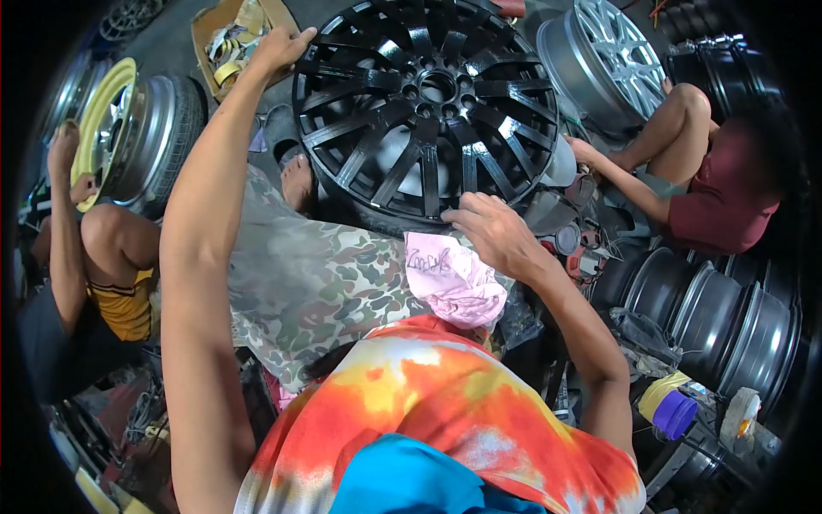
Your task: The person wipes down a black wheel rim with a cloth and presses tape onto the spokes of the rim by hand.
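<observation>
A large glossy black multi-spoke wheel rim (pixel 426 163) lies in front of me, tilted a little, with pale patches between its spokes. At its upper left edge is my left hand (pixel 284 50), its fingers curled against the rim. My right hand (pixel 495 227) rests at the near edge of the same wheel, fingers bent over the lip. Just below my right hand, a pink cloth with dark writing (pixel 454 278) lies on the camouflage fabric (pixel 317 270) over my lap.
A cardboard box (pixel 205 43) with tape rolls stands at the upper left. Silver wheel (pixel 599 60) sits upper right, yellow-rimmed wheel (pixel 107 128) left. One person crouches on each side. Dark rims (pixel 711 317), a purple-and-yellow roll (pixel 672 411) and tools lie right.
</observation>
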Demonstrator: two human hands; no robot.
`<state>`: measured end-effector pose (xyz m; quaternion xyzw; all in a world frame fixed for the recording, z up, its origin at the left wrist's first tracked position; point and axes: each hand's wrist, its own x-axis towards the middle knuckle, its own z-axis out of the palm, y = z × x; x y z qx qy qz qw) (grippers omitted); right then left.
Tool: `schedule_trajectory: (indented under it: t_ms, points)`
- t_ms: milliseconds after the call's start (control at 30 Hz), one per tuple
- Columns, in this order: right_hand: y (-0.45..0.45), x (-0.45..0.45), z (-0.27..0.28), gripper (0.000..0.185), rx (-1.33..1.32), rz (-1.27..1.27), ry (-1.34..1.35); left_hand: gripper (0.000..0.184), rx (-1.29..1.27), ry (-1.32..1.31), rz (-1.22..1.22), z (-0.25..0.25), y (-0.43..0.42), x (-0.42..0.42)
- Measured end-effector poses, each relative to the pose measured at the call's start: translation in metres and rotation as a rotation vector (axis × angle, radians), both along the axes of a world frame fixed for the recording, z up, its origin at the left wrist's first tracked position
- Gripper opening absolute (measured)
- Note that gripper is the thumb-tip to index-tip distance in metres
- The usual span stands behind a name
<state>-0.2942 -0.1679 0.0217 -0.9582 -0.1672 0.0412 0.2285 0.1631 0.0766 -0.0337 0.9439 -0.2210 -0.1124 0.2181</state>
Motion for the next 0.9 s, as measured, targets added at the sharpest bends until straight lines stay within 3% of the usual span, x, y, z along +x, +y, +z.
schedule_trajectory:
  t_ms: [133, 200, 333, 400, 533, 600, 667, 800, 867, 900]
  points:
    - [0.001, -0.002, 0.008, 0.026, -0.022, -0.008, -0.002, 0.069, -0.037, -0.062, 0.038, -0.014, 0.003, 0.001]
    - [0.001, -0.007, 0.015, 0.025, -0.172, -0.048, -0.081, 0.068, -0.043, -0.005, 0.051, -0.012, 0.004, 0.001]
    - [0.023, 0.007, -0.011, 0.021, -0.177, -0.15, -0.122, 0.067, -0.107, 0.081, 0.067, -0.009, 0.004, -0.002]
    - [0.029, 0.017, -0.011, 0.017, -0.255, -0.17, 0.017, 0.065, -0.073, 0.062, 0.102, -0.004, 0.0, -0.01]
    - [0.021, 0.013, 0.007, 0.014, -0.221, -0.191, 0.029, 0.065, -0.057, -0.033, 0.013, -0.005, 0.0, -0.006]
    - [0.026, 0.019, 0.004, 0.015, -0.403, -0.155, 0.034, 0.065, -0.072, -0.04, -0.002, -0.008, 0.004, -0.004]
    - [0.03, 0.025, -0.007, 0.016, -0.38, -0.154, 0.03, 0.065, -0.061, 0.107, 0.036, -0.005, 0.007, -0.003]
    - [0.012, 0.026, 0.003, 0.019, -0.074, -0.153, 0.207, 0.064, -0.123, 0.11, 0.033, -0.005, 0.009, -0.008]
    - [0.001, 0.017, 0.02, 0.021, 0.286, -0.173, 0.237, 0.061, -0.139, 0.155, 0.038, -0.01, 0.012, -0.002]
    - [-0.002, 0.013, 0.027, 0.021, 0.262, -0.244, 0.219, 0.061, -0.14, 0.161, 0.037, -0.015, 0.015, 0.002]
